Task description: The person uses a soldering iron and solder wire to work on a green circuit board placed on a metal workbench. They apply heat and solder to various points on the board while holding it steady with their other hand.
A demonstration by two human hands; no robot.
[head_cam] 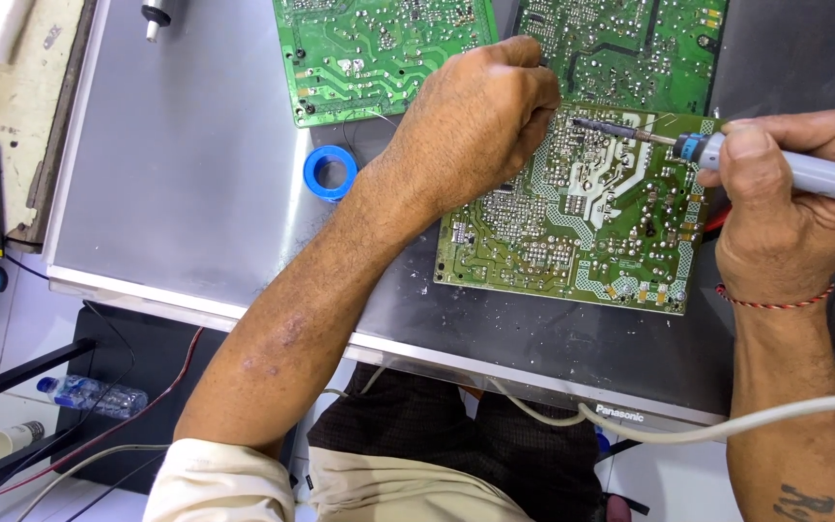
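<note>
A green circuit board [582, 232] lies solder side up on a grey panel [176, 174]. My right hand [785, 213] grips a soldering iron [727, 150] with a grey handle, its dark tip touching the board near its top edge. My left hand [480, 121] rests closed on the board's top left corner, right beside the iron's tip; whether it pinches solder wire is hidden by the fingers.
Two more green circuit boards [379, 48] [620, 43] lie at the back. A blue tape roll [330, 172] sits left of my forearm. The iron's grey cord [688, 430] runs along the panel's front edge. A plastic bottle [89, 394] lies on the floor.
</note>
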